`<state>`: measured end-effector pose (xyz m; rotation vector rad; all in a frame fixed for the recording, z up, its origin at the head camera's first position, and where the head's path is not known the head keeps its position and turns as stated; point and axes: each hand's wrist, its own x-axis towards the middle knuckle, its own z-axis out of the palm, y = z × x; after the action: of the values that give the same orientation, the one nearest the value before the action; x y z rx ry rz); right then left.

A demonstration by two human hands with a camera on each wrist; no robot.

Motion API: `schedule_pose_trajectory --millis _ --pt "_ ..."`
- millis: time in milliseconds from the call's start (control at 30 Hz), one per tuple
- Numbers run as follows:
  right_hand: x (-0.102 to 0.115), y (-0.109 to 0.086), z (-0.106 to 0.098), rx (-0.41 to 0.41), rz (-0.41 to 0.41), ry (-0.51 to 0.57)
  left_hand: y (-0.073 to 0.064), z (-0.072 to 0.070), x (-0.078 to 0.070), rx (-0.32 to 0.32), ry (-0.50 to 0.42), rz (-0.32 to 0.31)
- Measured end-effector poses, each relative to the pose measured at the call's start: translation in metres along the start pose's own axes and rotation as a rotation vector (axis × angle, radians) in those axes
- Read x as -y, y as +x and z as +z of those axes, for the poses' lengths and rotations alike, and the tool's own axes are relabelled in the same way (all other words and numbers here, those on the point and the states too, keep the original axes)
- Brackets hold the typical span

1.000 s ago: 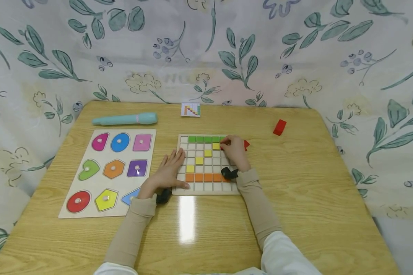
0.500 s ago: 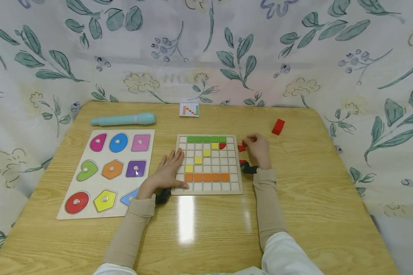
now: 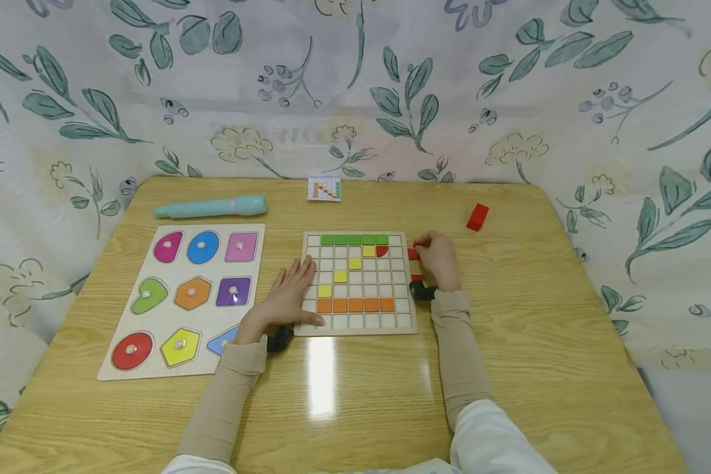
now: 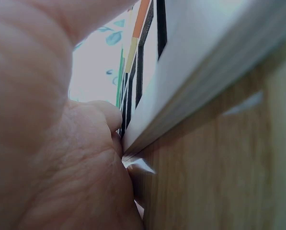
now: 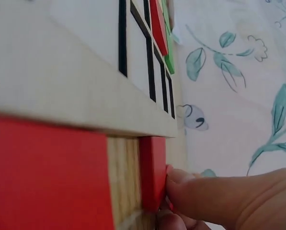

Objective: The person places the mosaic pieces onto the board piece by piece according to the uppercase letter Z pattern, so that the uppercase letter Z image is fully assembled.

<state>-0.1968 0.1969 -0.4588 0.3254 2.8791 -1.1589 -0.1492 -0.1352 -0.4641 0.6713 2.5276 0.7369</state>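
A wooden grid board (image 3: 411,316) lies mid-table, holding a green row, an orange row, a diagonal of yellow squares and one red quarter-round tile (image 3: 382,251). My left hand (image 3: 287,293) rests spread over the board's left edge, its thumb on the lower corner. Just off the right edge, my right hand (image 3: 441,262) pinches a small red tile between thumb and fingertips; most of that tile is hidden. Beside these fingers, a red block (image 5: 153,172) lies against the board edge in the right wrist view, with another red block (image 5: 47,172) nearer the camera.
A shape puzzle board (image 3: 201,316) with knobbed pieces lies at the left. Behind it is a turquoise pen-shaped object (image 3: 213,207). A small pattern card (image 3: 324,189) lies at the back, and a red block stack (image 3: 477,216) stands at the back right.
My right hand has left the board, where the red quarter-round tile now shows, and moved right to the loose red pieces. It has since shifted slightly left. My left hand stays put.
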Motion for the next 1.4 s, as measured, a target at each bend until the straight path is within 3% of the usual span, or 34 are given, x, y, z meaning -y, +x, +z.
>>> schedule_pose_trajectory --millis 200,533,700,933,1133,1400 --pt "0.003 0.0 0.0 0.056 0.026 0.027 0.0 0.0 0.0 0.001 0.001 -0.002" --pt "0.011 -0.005 -0.004 0.182 0.02 -0.049 0.0 -0.001 0.001 0.011 0.012 -0.003" --pt "0.02 -0.007 -0.002 0.212 -0.026 -0.071 -0.001 -0.003 0.0 0.009 0.0 -0.006" --pt "0.013 -0.009 -0.005 0.3 -0.052 -0.031 0.0 -0.001 0.0 0.008 0.004 -0.003" --pt "0.013 -0.01 -0.004 0.29 -0.057 -0.07 0.0 -0.002 -0.001 0.003 0.005 -0.001" --pt "0.004 -0.011 -0.001 0.211 -0.088 -0.119 0.001 0.001 0.002 0.011 0.013 -0.004"
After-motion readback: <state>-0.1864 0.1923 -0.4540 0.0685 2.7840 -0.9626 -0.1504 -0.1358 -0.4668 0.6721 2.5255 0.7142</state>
